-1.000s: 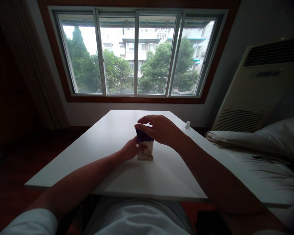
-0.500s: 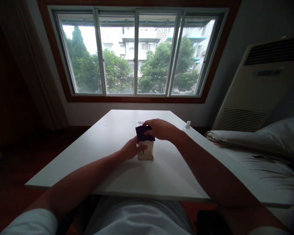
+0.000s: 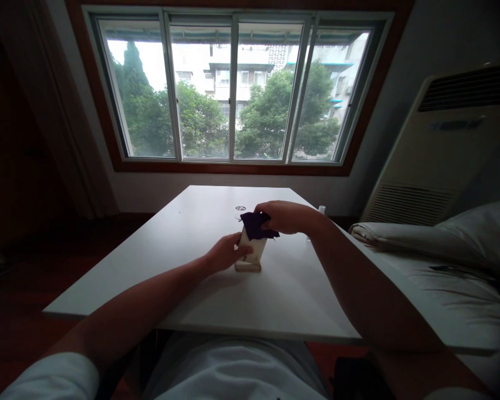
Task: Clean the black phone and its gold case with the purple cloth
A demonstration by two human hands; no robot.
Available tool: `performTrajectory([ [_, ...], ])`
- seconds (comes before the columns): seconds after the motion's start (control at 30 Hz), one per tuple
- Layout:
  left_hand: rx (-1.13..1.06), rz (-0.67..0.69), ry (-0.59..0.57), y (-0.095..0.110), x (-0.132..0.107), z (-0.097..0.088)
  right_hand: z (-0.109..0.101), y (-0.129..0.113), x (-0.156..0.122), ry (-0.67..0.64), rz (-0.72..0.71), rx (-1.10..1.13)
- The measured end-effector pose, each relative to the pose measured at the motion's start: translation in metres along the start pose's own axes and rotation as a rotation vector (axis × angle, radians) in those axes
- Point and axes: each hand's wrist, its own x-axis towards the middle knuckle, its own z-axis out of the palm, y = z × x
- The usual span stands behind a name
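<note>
A small whitish, box-like object point(image 3: 255, 250) stands on the white table point(image 3: 158, 261), its upper part leaning a little to the right. My left hand point(image 3: 225, 252) is closed around its left side, with the thumb across the front. Over its top lies a dark purple cloth point(image 3: 254, 225) with a ragged edge. My right hand point(image 3: 287, 215) pinches this cloth from the right, thumb in front. The cloth hides the top of the object, and I cannot make out exactly what kind of thing it is.
Behind the cloth, a small round dark-and-light item point(image 3: 240, 208) lies on the table. A white-topped bottle point(image 3: 322, 210) is partly hidden by my right forearm. Bedding point(image 3: 416, 261) lies to the right, below a tall air conditioner point(image 3: 433, 150). A window point(image 3: 233, 163) is ahead.
My right hand has moved right with the cloth, which now sits skewed over the object's top. The object's upper part has tipped slightly right. My left hand keeps its hold.
</note>
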Motion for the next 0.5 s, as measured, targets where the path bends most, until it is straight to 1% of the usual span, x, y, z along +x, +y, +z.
performTrajectory([
  [0.07,-0.016,-0.005,-0.006,0.001,0.0,0.001,0.001,-0.003,-0.001,0.017,0.013,-0.025],
  [0.17,-0.011,-0.027,0.017,0.0,0.0,0.003,0.003,-0.012,-0.003,0.052,0.028,-0.068],
  [0.33,0.005,-0.026,0.03,0.003,0.0,0.005,0.013,-0.023,-0.007,0.125,0.043,-0.129],
  [0.5,0.029,-0.024,0.026,0.007,-0.001,0.004,0.024,-0.022,-0.004,0.217,-0.091,-0.106],
])
